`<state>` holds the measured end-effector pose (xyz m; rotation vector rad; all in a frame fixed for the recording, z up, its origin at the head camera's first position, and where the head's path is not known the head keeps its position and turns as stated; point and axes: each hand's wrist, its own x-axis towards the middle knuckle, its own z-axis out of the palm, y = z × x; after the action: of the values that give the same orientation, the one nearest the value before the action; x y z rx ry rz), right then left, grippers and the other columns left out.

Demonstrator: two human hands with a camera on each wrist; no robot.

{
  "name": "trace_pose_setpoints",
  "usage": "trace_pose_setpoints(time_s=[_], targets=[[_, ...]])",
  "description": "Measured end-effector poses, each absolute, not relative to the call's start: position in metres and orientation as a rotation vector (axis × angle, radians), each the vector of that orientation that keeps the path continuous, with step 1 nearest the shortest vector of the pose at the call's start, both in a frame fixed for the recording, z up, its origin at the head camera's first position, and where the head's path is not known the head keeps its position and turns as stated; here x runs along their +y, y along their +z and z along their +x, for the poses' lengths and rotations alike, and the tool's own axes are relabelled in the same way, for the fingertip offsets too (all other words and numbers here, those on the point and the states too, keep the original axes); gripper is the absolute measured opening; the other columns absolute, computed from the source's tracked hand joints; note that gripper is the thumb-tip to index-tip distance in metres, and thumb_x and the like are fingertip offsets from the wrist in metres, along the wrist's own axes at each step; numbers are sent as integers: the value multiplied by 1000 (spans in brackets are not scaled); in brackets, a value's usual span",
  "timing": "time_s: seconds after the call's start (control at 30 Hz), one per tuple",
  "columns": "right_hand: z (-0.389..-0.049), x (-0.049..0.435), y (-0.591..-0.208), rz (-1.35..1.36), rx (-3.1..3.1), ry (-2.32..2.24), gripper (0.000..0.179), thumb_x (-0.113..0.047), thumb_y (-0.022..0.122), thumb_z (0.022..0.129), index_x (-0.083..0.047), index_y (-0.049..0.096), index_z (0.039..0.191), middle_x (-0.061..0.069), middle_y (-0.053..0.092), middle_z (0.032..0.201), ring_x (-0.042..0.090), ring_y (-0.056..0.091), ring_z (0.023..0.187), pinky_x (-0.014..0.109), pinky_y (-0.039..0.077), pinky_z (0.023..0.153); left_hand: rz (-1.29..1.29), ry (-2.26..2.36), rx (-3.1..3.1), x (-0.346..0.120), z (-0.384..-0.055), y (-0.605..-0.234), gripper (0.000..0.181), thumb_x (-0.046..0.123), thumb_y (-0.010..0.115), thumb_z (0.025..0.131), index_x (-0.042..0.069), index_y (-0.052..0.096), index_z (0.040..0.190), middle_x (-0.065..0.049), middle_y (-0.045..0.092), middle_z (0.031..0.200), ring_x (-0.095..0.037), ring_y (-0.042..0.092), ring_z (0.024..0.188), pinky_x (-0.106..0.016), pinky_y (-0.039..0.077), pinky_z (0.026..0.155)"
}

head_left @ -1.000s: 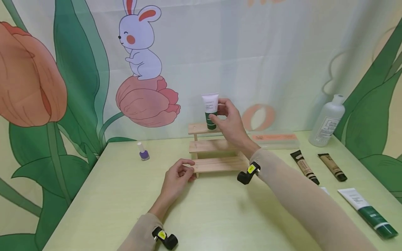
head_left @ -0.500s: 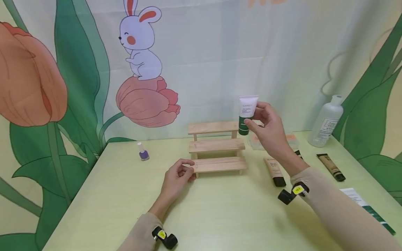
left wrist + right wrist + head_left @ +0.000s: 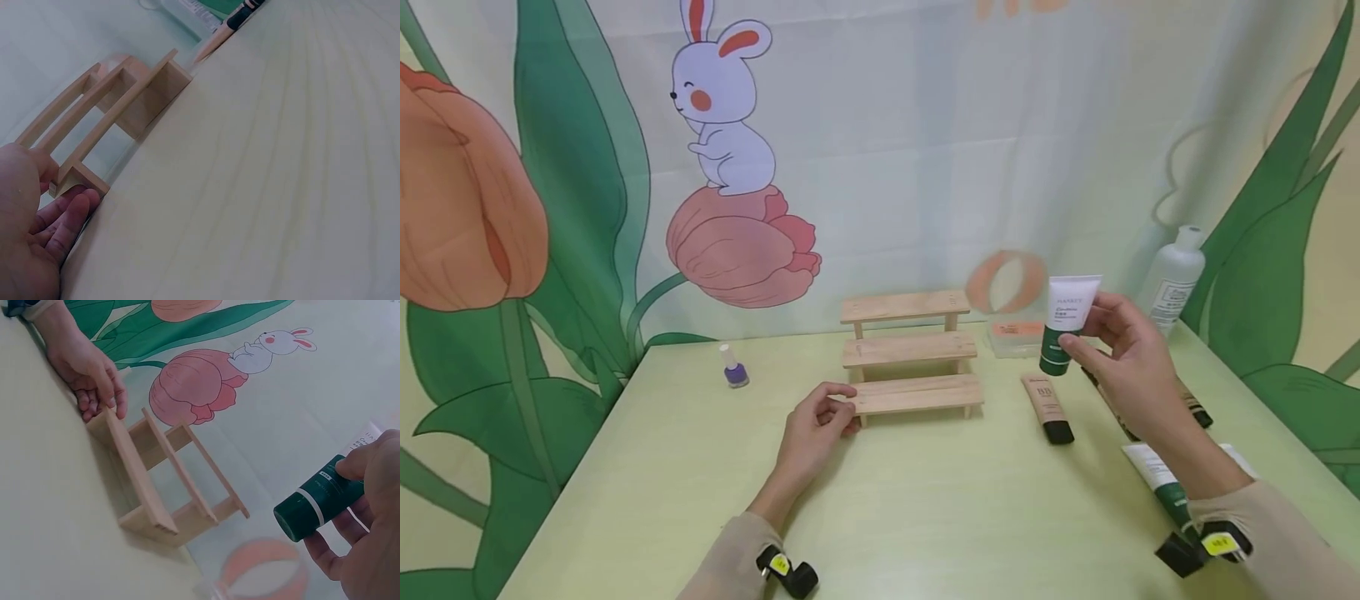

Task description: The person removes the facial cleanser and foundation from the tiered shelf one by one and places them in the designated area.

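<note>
My right hand (image 3: 1123, 358) pinches a small white and green squeeze tube (image 3: 1069, 321) between thumb and fingers, holding it upright in the air right of the rack. Its dark green cap end (image 3: 300, 515) points down and away from the hand in the right wrist view. A three-tier wooden display rack (image 3: 917, 396) stands on the table with bare shelves. At the left end of its lowest shelf, my left hand (image 3: 816, 429) grips the wood; in the left wrist view, fingers (image 3: 72, 219) curl under that shelf end. A beige BB cream tube (image 3: 1047, 407) lies below the held tube.
A purple nail polish bottle (image 3: 734, 367) stands at the left. Behind my right hand are a clear plastic box (image 3: 1015, 337) and a tall translucent bottle (image 3: 1176, 271). Another white and green tube (image 3: 1159, 479) lies near my right forearm, with dark-capped tubes partly hidden behind it.
My right hand has carried the small tube from above the rack's top shelf off to the right and lower. My left hand stays at the rack. The head view has shifted slightly.
</note>
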<state>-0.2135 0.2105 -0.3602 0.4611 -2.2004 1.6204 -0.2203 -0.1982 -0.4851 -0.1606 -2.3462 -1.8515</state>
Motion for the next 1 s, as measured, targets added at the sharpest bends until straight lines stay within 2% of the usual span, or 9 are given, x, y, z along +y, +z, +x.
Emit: trace_pose_setpoints(time_s=[0.13, 0.33, 0.63, 0.9, 1.0], targets=[[-196, 220, -374, 424, -2257, 1560, 48, -3, 75, 106, -7, 56, 150, -4, 61, 129, 16, 60, 108, 11, 58, 83, -162, -1840, -2346, -200, -220, -484, 17, 9, 71, 110, 10, 76, 126, -15, 81, 100, -30, 80, 88, -32, 70, 82], [-175, 231, -394, 361, -2303, 1538, 50, -3, 78, 104, -5, 57, 150, -3, 64, 128, 13, 62, 107, 12, 59, 83, -155, -1848, -2349, -201, -220, -484, 17, 8, 71, 110, 10, 76, 126, -15, 80, 99, -29, 81, 88, -31, 69, 82], [-156, 245, -420, 232, -2416, 1483, 53, -15, 83, 104, -5, 58, 149, -7, 67, 127, 6, 65, 108, 11, 57, 85, -162, -1854, -2352, -199, -221, -486, 17, 7, 70, 110, 10, 75, 126, -16, 80, 99, -28, 80, 88, -30, 69, 81], [-144, 248, -437, 171, -2607, 1476, 52, -18, 85, 102, -1, 59, 144, 12, 70, 128, 5, 66, 105, 14, 58, 87, -168, -1864, -2338, -198, -220, -486, 17, 7, 71, 110, 9, 76, 126, -15, 80, 98, -29, 81, 88, -30, 69, 81], [-140, 250, -441, 155, -2682, 1465, 54, -18, 87, 100, -1, 59, 143, 15, 71, 126, 7, 68, 103, 16, 59, 86, -168, -1862, -2341, -198, -221, -486, 17, 8, 71, 110, 9, 75, 126, -15, 80, 98, -29, 81, 88, -30, 69, 81]])
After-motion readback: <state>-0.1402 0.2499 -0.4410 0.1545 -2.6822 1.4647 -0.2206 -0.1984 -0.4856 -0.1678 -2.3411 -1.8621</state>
